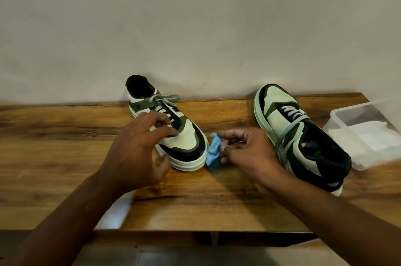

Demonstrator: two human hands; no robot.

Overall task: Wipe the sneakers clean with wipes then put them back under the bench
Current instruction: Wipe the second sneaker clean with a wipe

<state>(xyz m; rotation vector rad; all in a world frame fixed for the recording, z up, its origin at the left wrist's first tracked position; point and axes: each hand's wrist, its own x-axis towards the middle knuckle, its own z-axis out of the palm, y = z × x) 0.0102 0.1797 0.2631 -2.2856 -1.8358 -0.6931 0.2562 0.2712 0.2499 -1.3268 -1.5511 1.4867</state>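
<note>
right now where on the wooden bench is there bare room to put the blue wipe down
Bare wood on the wooden bench left of the left hand, and along the front edge. Crowded: blue wipe, right hand, right sneaker, clear plastic box.

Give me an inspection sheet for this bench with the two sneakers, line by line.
Surface: brown wood-grain bench top, against a plain wall.
Job's things: left green, black and cream sneaker upright, toe towards the person; right matching sneaker upright, toe towards the wall; crumpled blue wipe beside the left sneaker's toe.
Clutter: clear plastic box at the bench's right end, white sheets inside.
Grippers: left hand spread over the left sneaker, fingers at its laces, grip unclear; right hand pinches the wipe.
Cables: nothing seen.
Surroundings: pale bare wall; tiled floor below.
</note>
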